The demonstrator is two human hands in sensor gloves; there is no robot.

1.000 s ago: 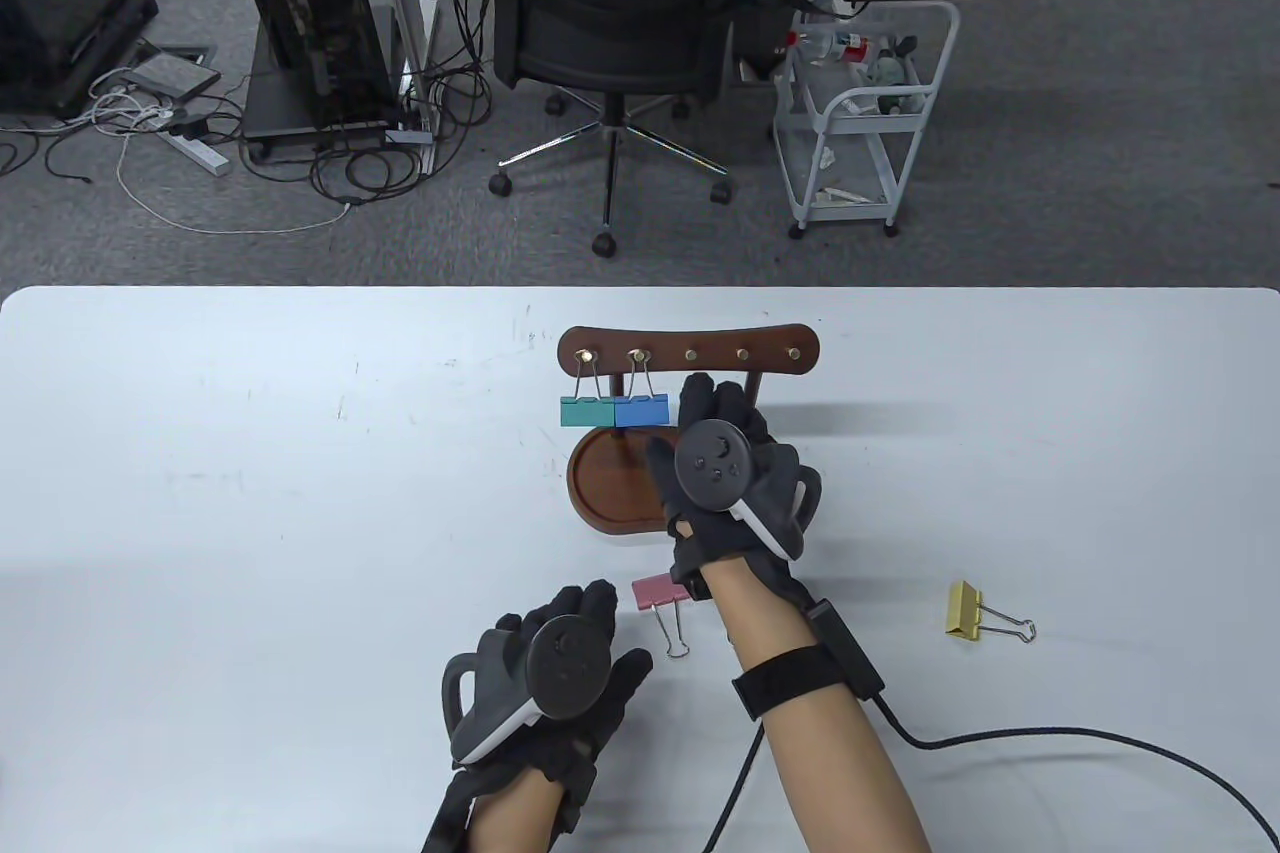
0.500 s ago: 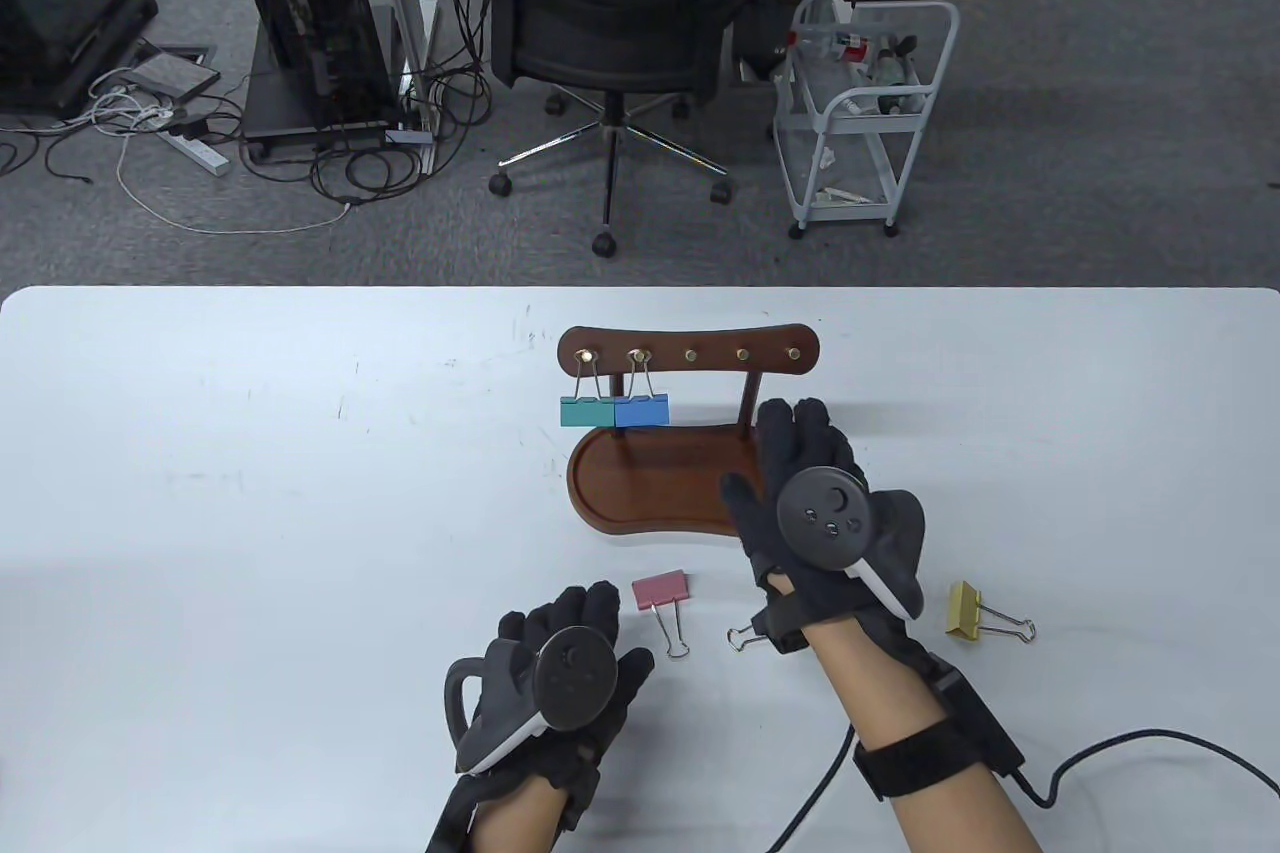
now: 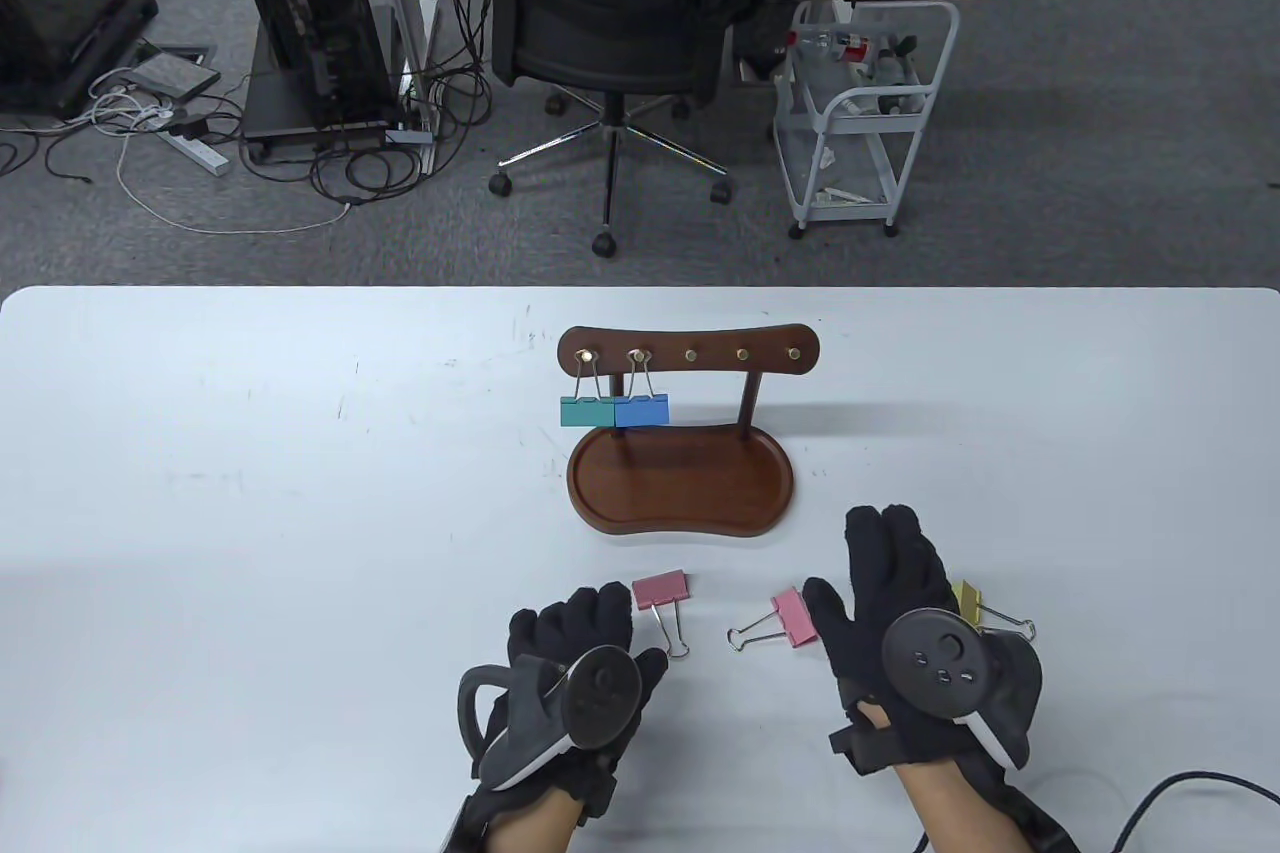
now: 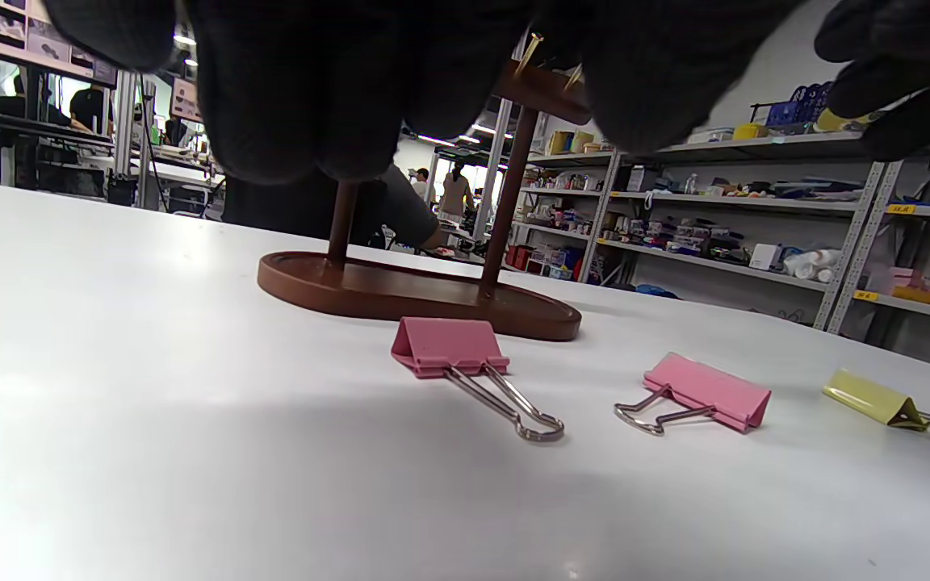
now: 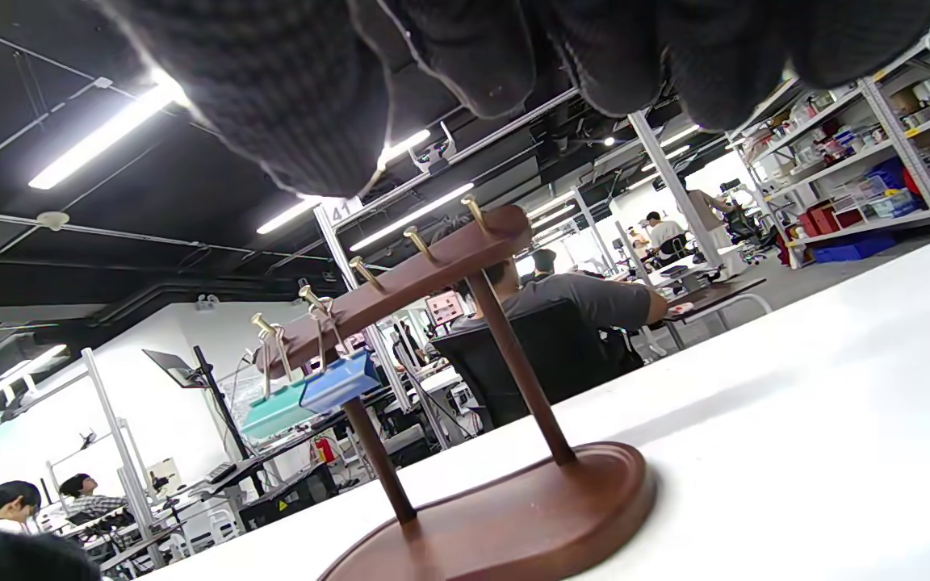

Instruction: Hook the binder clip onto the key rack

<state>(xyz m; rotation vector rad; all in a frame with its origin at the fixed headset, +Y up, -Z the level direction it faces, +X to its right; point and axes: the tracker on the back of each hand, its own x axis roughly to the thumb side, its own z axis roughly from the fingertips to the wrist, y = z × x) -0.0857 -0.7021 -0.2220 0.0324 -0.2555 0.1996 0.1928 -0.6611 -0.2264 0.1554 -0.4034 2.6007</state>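
Observation:
The wooden key rack (image 3: 688,356) stands mid-table on its oval base (image 3: 680,488). A teal clip (image 3: 587,411) and a blue clip (image 3: 641,409) hang from its two leftmost hooks; the other three hooks are bare. A pink clip (image 3: 660,590) lies just beyond my left hand (image 3: 580,628), which rests open and empty. A second pink clip (image 3: 793,617) lies beside the thumb of my right hand (image 3: 875,573), which is flat, open and empty. A yellow clip (image 3: 968,601) is partly hidden behind the right hand. The left wrist view shows both pink clips (image 4: 449,347) (image 4: 707,391).
The white table (image 3: 250,493) extends wide to both sides. A cable (image 3: 1190,788) runs from my right wrist at the front right. Beyond the far edge are an office chair (image 3: 610,23) and a white cart (image 3: 865,113).
My right hand has pulled back from the rack toward the front right, empty, uncovering the second pink clip. My left hand has shifted only slightly.

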